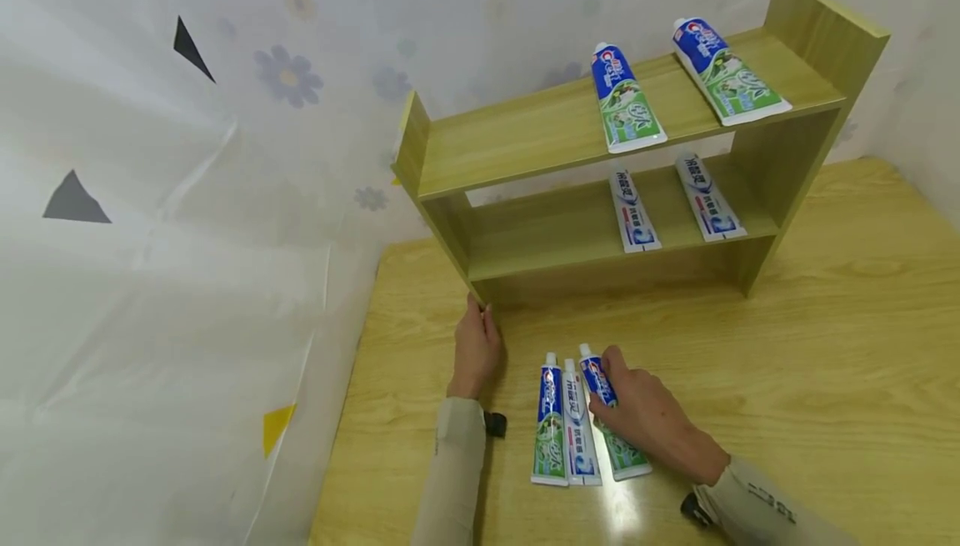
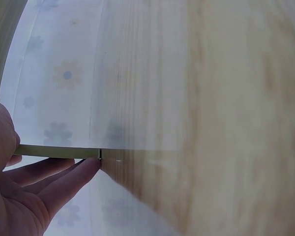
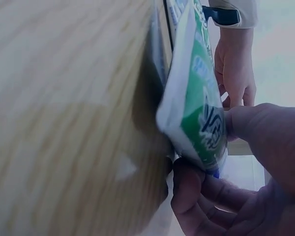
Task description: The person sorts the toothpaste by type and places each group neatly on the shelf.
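Note:
My left hand (image 1: 477, 350) holds the bottom front corner of a two-tier wooden shelf (image 1: 517, 150) by its left side panel. In the left wrist view, fingers and thumb lie on both sides of that panel's edge (image 2: 59, 151). My right hand (image 1: 651, 413) pinches a blue-and-green toothpaste tube (image 1: 628, 461) across its middle, thumb on one side and fingers on the other. The right wrist view shows this tube (image 3: 201, 103) tilted, its flat end close over the table. Just left of it lie a white toothpaste tube (image 1: 577, 429) and another blue-and-green toothpaste tube (image 1: 551, 425), side by side.
Two blue-and-green tubes, a left one (image 1: 628, 104) and a right one (image 1: 727, 75), lie on the top tier. Below them, two white tubes, left (image 1: 633, 212) and right (image 1: 708, 200), rest on the lower tier. A flowered wall covering (image 1: 225, 279) borders the wooden table (image 1: 847, 346).

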The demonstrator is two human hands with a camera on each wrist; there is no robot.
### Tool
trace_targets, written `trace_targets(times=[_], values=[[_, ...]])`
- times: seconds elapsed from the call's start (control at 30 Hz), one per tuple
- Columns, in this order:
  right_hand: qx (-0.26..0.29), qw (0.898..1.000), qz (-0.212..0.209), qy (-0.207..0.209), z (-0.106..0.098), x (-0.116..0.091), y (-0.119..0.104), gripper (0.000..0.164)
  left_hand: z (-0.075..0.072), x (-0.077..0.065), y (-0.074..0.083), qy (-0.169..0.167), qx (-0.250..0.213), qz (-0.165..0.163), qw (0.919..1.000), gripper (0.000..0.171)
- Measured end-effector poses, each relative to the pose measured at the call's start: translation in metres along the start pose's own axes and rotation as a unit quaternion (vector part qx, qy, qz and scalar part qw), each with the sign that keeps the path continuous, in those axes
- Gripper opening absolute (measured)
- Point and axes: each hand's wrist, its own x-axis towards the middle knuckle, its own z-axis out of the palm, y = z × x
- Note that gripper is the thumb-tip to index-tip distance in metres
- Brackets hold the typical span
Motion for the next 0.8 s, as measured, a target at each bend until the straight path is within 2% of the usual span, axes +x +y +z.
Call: trace_targets(times=[0.1, 0.17, 0.27, 0.5, 0.7, 0.73, 0.8], values=[[0.007, 1.0, 0.006, -0.003, 0.0, 0.0, 0.0, 0.061, -0.001, 0.001, 0.0, -0.006, 0.001, 0.0, 1.0, 0.039], [0.009, 1.0, 0.009, -0.004, -0.001, 0.0, 0.0, 0.066, -0.002, 0.001, 0.001, -0.011, -0.003, -0.006, 0.9999, 0.04], [0.017, 1.0, 0.006, 0.0, 0.0, 0.0, 0.001, 0.066, -0.004, 0.0, 0.005, -0.018, -0.004, -0.012, 0.9998, 0.041], [0.056, 0.998, 0.018, -0.005, -0.006, -0.001, 0.002, 0.064, -0.006, 0.0, 0.009, -0.01, 0.0, 0.0, 0.9999, 0.036], [0.05, 0.999, 0.003, 0.011, -0.017, 0.001, -0.002, 0.062, -0.007, 0.0, 0.012, -0.01, -0.008, -0.013, 0.9998, 0.034], [0.05, 0.999, -0.001, 0.014, -0.02, 0.001, -0.003, 0.061, -0.013, -0.002, 0.021, -0.009, -0.009, -0.008, 0.9999, 0.032], [0.048, 0.999, -0.008, 0.021, -0.025, 0.002, -0.005, 0.061, -0.013, -0.002, 0.021, -0.006, -0.015, -0.007, 0.9998, 0.03]])
